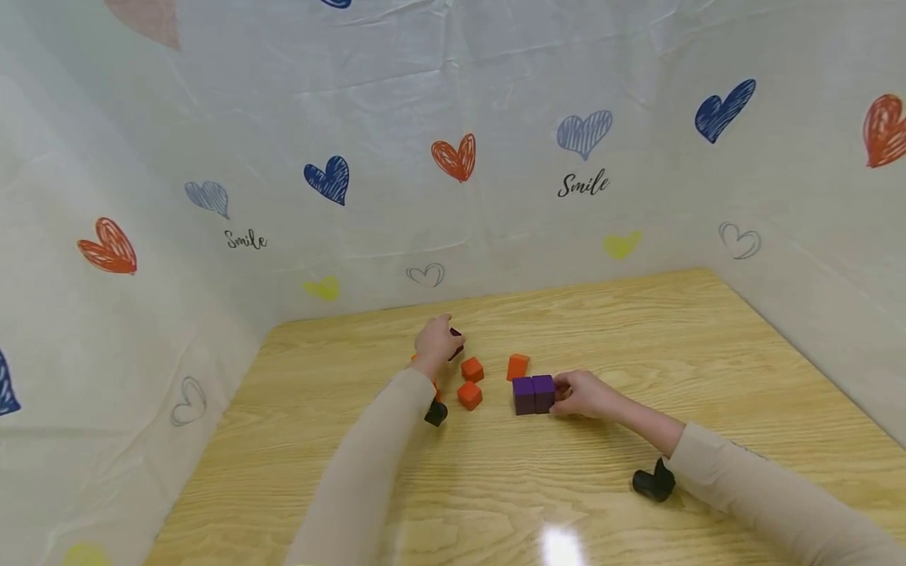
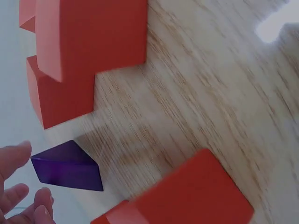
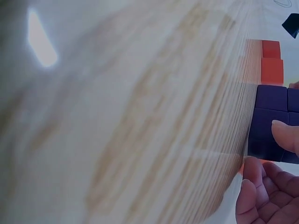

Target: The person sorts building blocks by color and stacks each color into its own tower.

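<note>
My left hand (image 1: 435,343) reaches to the far side of the table, its fingers loosely bent beside a dark purple triangular block (image 2: 67,168). In the left wrist view the fingertips (image 2: 17,153) are right at the block's outer corner. My right hand (image 1: 583,395) is at the right end of purple cubes (image 1: 534,395) standing side by side in a tight group. The right wrist view has the thumb (image 3: 285,136) over the cubes' face and the other fingers curled by their end; the hand grips the end cube.
Orange blocks (image 1: 472,369) lie between the hands, one (image 1: 518,366) just behind the purple cubes. Another orange block (image 2: 196,191) looms large in the left wrist view. A white sheet with printed hearts (image 1: 453,157) hangs behind the wooden table (image 1: 538,472).
</note>
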Demonstrator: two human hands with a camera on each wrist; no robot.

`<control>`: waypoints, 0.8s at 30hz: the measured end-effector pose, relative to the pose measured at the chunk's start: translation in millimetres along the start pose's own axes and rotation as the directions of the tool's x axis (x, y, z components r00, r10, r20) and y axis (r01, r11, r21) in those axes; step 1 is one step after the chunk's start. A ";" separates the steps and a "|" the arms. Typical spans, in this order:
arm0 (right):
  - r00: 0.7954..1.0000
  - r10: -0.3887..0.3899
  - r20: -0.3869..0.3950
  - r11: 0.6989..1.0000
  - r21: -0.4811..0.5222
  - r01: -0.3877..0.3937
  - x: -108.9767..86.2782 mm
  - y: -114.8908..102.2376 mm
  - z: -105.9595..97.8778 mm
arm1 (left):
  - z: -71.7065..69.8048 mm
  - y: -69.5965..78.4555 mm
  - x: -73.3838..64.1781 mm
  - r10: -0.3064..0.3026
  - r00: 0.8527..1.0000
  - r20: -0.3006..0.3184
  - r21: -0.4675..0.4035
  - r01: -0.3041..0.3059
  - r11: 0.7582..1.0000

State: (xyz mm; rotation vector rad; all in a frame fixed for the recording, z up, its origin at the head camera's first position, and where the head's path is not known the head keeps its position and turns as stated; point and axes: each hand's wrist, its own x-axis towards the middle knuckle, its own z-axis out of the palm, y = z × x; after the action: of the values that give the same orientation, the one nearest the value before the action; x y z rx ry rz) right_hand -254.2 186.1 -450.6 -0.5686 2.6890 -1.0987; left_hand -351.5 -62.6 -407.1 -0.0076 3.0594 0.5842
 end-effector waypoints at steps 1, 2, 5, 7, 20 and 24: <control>1.000 0.001 -0.001 1.000 0.000 -0.001 0.0 -0.2 0.2 | 0.7 0.5 0.6 0.008 1.000 -0.001 0.008 -0.008 1.000; 1.000 0.001 -0.003 1.000 -0.001 -0.001 0.0 -0.5 0.2 | 1.6 1.0 1.3 0.013 1.000 -0.001 0.015 -0.013 1.000; 1.000 0.005 -0.004 1.000 0.006 -0.005 0.3 -2.3 0.0 | 4.9 1.3 3.4 0.011 1.000 -0.008 0.020 -0.011 1.000; 1.000 0.009 0.000 1.000 0.011 -0.009 0.7 -4.0 -0.6 | 8.0 0.0 4.4 0.000 1.000 -0.014 0.015 0.000 1.000; 0.999 0.054 -0.002 0.997 0.061 -0.054 -0.4 -6.8 -0.9 | 9.9 -0.3 7.9 0.025 0.993 -0.114 -0.154 -0.042 0.987; 0.998 0.059 -0.005 0.996 0.066 -0.059 -1.4 -7.4 -1.0 | 0.9 7.8 7.9 0.026 0.994 -0.105 -0.327 -0.060 0.943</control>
State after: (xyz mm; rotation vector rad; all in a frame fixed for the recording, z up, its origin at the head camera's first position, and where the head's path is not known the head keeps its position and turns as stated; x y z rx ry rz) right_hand -251.2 182.5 -444.6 -0.4718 2.6464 -1.1703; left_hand -359.5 -55.0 -405.2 0.0240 3.0189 1.1255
